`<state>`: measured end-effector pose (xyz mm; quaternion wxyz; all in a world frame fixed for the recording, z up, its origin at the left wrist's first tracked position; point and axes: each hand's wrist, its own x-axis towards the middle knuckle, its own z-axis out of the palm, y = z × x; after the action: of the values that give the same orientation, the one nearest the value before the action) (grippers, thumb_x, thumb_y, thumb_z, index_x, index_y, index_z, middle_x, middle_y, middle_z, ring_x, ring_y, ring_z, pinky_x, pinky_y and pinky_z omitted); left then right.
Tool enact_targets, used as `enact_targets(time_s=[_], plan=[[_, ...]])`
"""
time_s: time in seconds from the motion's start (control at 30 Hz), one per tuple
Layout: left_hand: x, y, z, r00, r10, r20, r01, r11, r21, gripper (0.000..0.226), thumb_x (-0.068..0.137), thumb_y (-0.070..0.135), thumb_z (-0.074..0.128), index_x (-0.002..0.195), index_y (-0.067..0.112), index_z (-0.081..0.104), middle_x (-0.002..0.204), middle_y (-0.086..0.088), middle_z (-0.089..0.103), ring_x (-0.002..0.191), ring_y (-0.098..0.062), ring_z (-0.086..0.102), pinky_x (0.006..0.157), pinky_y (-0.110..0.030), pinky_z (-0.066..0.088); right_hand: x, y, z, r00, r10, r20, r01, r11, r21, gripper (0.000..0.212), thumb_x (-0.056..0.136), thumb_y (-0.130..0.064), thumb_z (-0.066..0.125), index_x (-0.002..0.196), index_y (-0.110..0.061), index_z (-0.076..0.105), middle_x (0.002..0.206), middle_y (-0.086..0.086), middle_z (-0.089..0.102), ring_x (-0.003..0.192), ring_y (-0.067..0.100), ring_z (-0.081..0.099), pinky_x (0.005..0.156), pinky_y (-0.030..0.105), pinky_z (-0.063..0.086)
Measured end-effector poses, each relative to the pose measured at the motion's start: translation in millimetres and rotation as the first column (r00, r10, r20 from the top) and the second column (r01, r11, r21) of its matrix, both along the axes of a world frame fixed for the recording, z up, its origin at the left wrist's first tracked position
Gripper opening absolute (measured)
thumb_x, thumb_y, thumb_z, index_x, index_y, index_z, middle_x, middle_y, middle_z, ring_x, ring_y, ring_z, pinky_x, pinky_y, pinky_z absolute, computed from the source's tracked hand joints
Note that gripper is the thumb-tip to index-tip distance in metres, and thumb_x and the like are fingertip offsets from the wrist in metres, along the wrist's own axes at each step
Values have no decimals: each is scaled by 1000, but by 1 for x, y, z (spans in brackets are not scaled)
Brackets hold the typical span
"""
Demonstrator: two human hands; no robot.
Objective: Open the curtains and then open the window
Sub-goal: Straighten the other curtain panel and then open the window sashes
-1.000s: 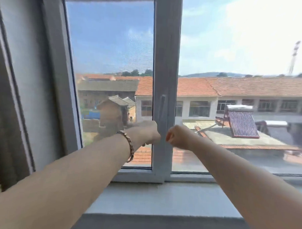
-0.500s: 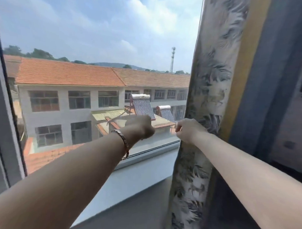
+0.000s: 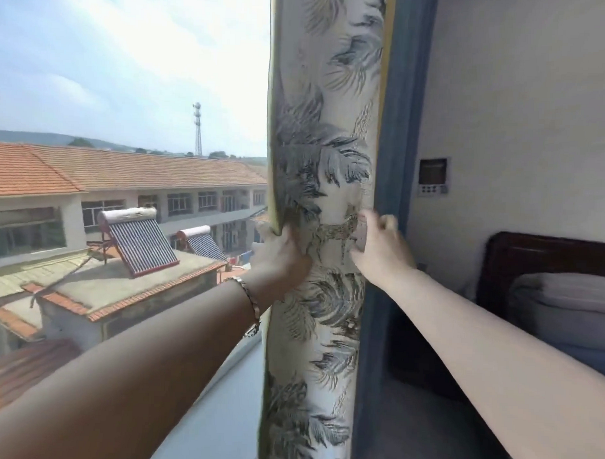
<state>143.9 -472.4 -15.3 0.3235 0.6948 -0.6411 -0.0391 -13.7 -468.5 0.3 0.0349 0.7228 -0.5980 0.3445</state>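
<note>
Gathered leaf-print curtain (image 3: 325,182) hanging bunched at the window's right edge — left hand (image 3: 281,259) clenched on its left fold, right hand (image 3: 379,247) half-curled against its right side. No legible writing — wall panel (image 3: 433,177) too blurred.

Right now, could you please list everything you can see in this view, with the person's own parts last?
Leaf-patterned grey-and-cream fabric curtain: one, bunched upright, centre.
Blue curtain lining: one strip, right of the pattern.
White window sill: one, bottom centre.
White wall control panel: one, right wall.
Dark wooden headboard: one, far right.
Grey folded bedding: one pile, by the headboard.
Gold metal bracelet: one, left wrist.
Left hand: gripping the curtain's left edge.
Right hand: fingers on the curtain's right side.
</note>
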Motion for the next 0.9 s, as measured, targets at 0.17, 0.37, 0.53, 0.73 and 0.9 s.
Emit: enact_targets(time_s=[0.17,0.37,0.53,0.73,0.9], plan=[[-8,-73,1,985,-152,-76,145,985,-91,60,92,17,41,144,24,12,140,-22,26,111,-40,49,91,-48,48,0,-74,-3,963,57,263,-38,996,-78,45,90,-18,56,126,-25,30,111,9,47,52,12,38,46,26,34],[-40,-173,0,959,-227,-167,200,966,-165,66,98,25,37,150,22,-3,151,-20,21,110,-43,55,92,-54,51,-30,-178,9,1000,-18,-2,18,999,-35,12,93,-7,41,88,-17,35,89,9,49,73,26,49,60,36,39],[-74,-273,8,979,-179,-93,146,947,-287,57,95,20,44,144,8,17,139,-24,33,106,-46,55,87,-51,49,-64,-281,15,990,-47,-136,41,998,-43,14,89,2,33,85,-11,36,67,4,39,70,23,41,55,31,29],[-125,-414,50,987,-128,-97,99,961,-258,42,93,8,42,132,0,28,125,-28,47,105,-46,56,84,-50,48,-116,-427,52,972,-33,-231,8,994,-106,17,89,6,33,89,-11,35,63,1,34,71,25,44,45,28,21],[-151,-533,67,997,-80,-7,78,982,-175,39,93,3,42,131,6,32,118,-25,50,90,-36,55,75,-35,47,-145,-545,64,962,-43,-271,9,992,-126,18,86,8,33,89,-10,34,63,1,33,72,25,44,45,28,20]])
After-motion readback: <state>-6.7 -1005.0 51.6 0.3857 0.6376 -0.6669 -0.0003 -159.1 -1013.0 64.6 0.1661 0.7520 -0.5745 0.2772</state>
